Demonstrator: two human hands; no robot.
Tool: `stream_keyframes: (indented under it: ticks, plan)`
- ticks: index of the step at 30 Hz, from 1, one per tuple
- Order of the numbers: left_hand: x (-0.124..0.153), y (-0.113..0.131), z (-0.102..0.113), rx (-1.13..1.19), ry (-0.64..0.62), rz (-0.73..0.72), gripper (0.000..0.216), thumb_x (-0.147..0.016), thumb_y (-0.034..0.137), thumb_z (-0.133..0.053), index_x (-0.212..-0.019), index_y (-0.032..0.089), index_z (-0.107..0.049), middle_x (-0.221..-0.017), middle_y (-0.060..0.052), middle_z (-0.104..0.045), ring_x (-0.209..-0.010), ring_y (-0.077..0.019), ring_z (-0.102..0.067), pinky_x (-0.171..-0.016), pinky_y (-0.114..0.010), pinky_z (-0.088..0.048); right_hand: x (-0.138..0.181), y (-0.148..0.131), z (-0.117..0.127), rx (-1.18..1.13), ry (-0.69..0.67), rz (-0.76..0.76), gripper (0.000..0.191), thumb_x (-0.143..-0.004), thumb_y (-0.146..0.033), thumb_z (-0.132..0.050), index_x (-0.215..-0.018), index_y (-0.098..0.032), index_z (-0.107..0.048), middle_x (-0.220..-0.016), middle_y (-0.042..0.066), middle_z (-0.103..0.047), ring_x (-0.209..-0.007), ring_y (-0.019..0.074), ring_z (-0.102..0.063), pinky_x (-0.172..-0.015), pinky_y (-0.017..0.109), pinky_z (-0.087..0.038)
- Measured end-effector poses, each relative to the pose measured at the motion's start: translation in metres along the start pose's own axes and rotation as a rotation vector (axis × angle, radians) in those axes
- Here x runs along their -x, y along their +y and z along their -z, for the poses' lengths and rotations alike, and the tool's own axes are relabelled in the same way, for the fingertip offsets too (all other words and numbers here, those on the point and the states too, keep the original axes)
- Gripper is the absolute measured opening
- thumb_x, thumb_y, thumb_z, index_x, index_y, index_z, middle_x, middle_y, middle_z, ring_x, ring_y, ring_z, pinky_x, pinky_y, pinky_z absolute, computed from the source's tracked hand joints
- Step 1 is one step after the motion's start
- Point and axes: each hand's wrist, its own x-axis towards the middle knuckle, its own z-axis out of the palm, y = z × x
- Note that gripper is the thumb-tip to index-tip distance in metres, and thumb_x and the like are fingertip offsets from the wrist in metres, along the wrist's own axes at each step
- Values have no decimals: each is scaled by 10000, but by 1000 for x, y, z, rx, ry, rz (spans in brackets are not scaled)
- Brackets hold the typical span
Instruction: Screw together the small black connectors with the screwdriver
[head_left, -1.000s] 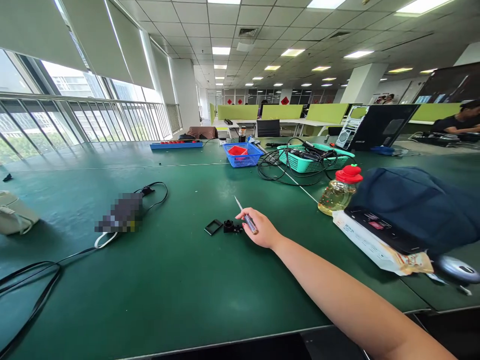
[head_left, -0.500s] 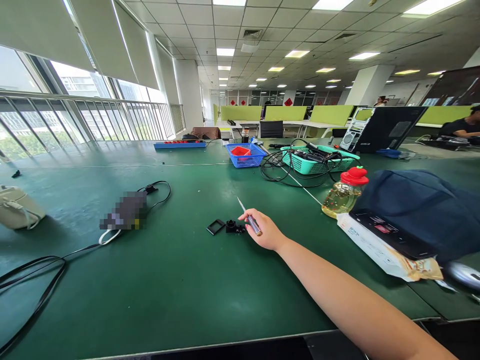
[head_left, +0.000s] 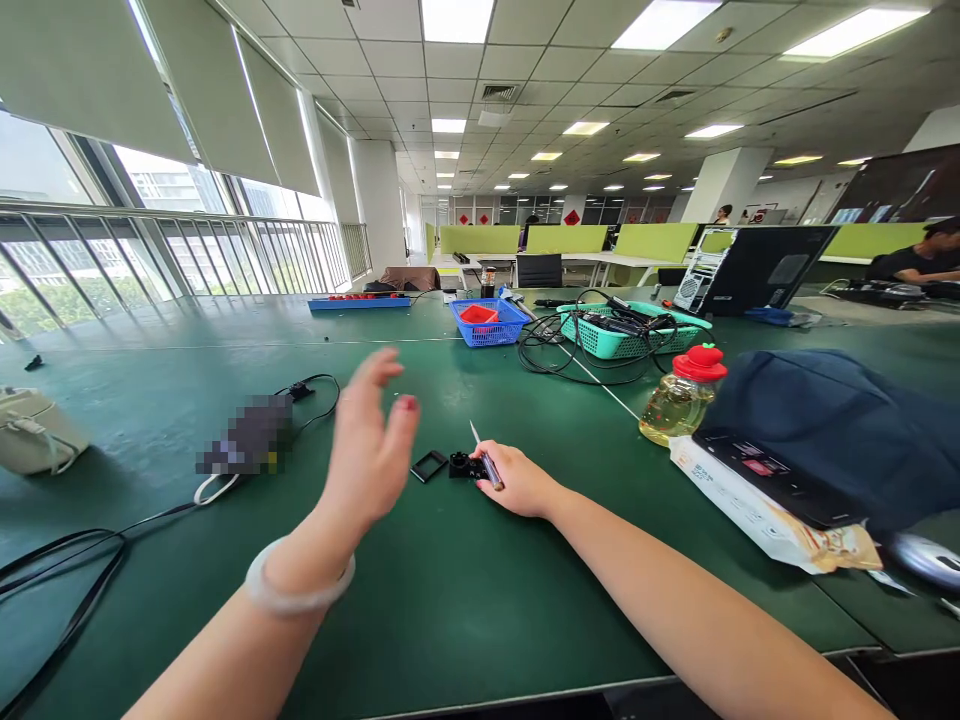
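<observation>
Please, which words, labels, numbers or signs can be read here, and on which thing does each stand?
No text is readable.
White package: blue print, too small to read.
Black device on it: red label, too small.
Red signs on the far wall: too small.
Grey object by the cable: blurred out.
Screwdriver in the right hand: no marking visible.

Two hands, two baskets; one bottle
</observation>
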Motion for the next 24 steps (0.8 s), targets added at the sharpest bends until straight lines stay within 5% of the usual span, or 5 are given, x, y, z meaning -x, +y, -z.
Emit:
stream_keyframes:
  ticks: [4, 6, 14, 19, 24]
  plan:
    - [7, -4, -32, -144, -590, 79, 774, -847, 593, -542, -1503, 250, -316, -1551, -142, -364, -1438, -354, -306, -1147, -523, -301, -1, 0, 0, -3, 28, 18, 351, -807, -199, -619, -1126, -224, -474, -1079, 73, -627, -984, 214, -596, -904, 391, -470]
    - [10, -8, -49, -206, -727, 104, 849, -809, 597, -581, -1521, 250, -277, -1606, -138, -247, -1474, -380, -204, -1167, -536, -252, -1, 0, 0, -7, 54, 15, 345, -801, -182, -613, -1115, -221, -476, -1079, 75, -628, -982, 213, -598, -897, 388, -475]
    - [4, -23, -78, -206, -790, 60, 718, -845, 582, -535, -1475, 270, -385, -1623, -86, -217, -1476, -387, -189, -1176, -532, -240, -3, 1, 3, -76, 169, -23, 275, -818, -178, -564, -1068, -233, -465, -1078, 47, -630, -968, 201, -596, -888, 385, -476]
    - [11, -29, -87, -150, -737, -9, 547, -912, 483, -469, -1399, 234, -484, -1544, -97, -398, -1438, -320, -325, -1176, -501, -270, -2, 2, 3, -91, 184, -22, 264, -824, -171, -542, -1068, -236, -467, -1069, 48, -643, -943, 199, -609, -872, 385, -479]
    - [16, -29, -88, -103, -696, -37, 611, -882, 408, -537, -1458, 263, -395, -1532, -100, -411, -1425, -304, -343, -1162, -517, -290, -3, 2, 5, -105, 214, -5, 249, -822, -161, -527, -1052, -235, -468, -1048, 46, -641, -934, 196, -610, -868, 376, -482]
